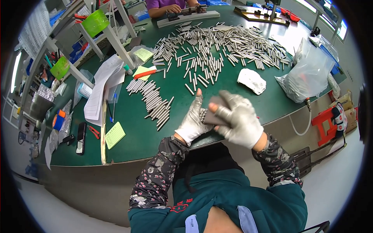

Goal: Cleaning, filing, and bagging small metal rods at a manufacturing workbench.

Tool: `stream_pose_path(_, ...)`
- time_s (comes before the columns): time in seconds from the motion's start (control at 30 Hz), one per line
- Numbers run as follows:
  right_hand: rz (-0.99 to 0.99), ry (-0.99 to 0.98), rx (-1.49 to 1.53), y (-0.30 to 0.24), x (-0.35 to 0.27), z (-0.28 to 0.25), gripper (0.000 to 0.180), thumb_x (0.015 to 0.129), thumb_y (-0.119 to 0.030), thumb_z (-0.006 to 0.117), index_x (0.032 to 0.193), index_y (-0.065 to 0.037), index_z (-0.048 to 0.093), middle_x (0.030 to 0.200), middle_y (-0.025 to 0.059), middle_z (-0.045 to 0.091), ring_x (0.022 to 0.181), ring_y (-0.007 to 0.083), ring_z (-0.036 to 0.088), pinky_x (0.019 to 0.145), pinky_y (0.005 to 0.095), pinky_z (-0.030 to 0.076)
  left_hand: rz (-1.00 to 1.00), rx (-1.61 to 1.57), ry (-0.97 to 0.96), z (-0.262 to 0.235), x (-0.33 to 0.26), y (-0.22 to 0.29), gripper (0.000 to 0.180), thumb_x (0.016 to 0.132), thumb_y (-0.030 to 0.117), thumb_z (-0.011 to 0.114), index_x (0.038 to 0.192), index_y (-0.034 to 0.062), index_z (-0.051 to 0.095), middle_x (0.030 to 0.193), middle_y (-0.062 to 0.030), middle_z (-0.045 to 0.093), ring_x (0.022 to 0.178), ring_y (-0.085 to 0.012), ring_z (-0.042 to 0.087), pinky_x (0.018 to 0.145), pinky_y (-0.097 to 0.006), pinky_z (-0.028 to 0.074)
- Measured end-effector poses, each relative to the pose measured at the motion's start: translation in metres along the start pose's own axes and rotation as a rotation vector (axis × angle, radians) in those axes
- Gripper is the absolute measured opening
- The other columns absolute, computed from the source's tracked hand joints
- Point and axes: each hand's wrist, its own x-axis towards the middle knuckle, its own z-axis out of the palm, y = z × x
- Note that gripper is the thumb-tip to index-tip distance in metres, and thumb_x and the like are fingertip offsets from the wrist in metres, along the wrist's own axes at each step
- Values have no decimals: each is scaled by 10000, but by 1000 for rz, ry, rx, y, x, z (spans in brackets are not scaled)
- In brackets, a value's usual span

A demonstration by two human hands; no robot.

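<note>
Both my hands are up over the near edge of the green table (128,116), centre of the frame, in pale work gloves with the fingertips cut off.

Left hand (192,122): fingers pressed together and wrapped round a bundle of small metal rods (202,115), seen end-on just inside the palm; the thumb points straight up.

Right hand (239,118): fingers pinching a flat dark plate (213,116), held against the rod ends in my left hand. Two fingertips lie bare on the plate; the rest curl loosely behind it.

Just left of my hands, middle of the frame: a neat row of rods (153,101) laid side by side on the table, running diagonally.

Upper centre: a big loose heap of rods (217,44), scattered every way.

Right of centre, above my right hand: a crumpled white cloth (251,80).

Right side: a clear plastic bag (309,72), bulging, standing at the table edge.

Left of centre: a stack of white papers (101,83); lower left, a yellow-green note pad (114,135) and a dark phone (81,138).

Top of frame: another person's hand (171,8) at a long grey tray (190,17).
</note>
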Motion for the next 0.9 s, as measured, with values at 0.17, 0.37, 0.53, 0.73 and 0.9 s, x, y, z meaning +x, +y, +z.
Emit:
stream_pose_path(0.17,267,89,-94,15,20,5,459,619,-224,691,1064,-151,606,1184,206,459,1026,343,474,866,422,377,-244,-751,1,2,2,8,1079,667,-57,673,1394,227,-72,1236,-100,449,1084,-202,494,918,-337,417)
stream_pose_path(0.37,22,14,-81,0,18,6,395,631,-243,660,1010,-136,629,1123,173,488,952,315,487,801,412,394,-248,-541,49,3,0,2,1067,639,-102,589,1387,177,-118,1146,-84,501,899,-154,569,818,-258,466)
stream_pose_path(0.53,18,23,-4,-5,15,3,433,617,-200,663,1042,-130,618,1136,202,479,1004,345,484,854,415,383,-70,-303,19,1,0,-9,1062,624,-102,585,1392,168,-96,1199,-90,453,1002,-182,520,847,-283,449)
stream_pose_path(0.73,227,112,-114,15,24,6,437,616,-204,650,1037,-94,611,1135,196,483,975,337,494,826,400,412,-320,-325,2,-3,1,-9,1081,654,-127,589,1388,252,-109,1201,-65,441,1067,-156,469,903,-286,394)
stream_pose_path(0.9,243,-42,-72,12,27,6,436,630,-236,659,1049,-123,617,1136,190,493,985,332,486,844,424,380,-312,-578,-44,-4,1,15,1094,650,-91,644,1394,232,-91,993,-22,552,863,-98,547,802,-233,441)
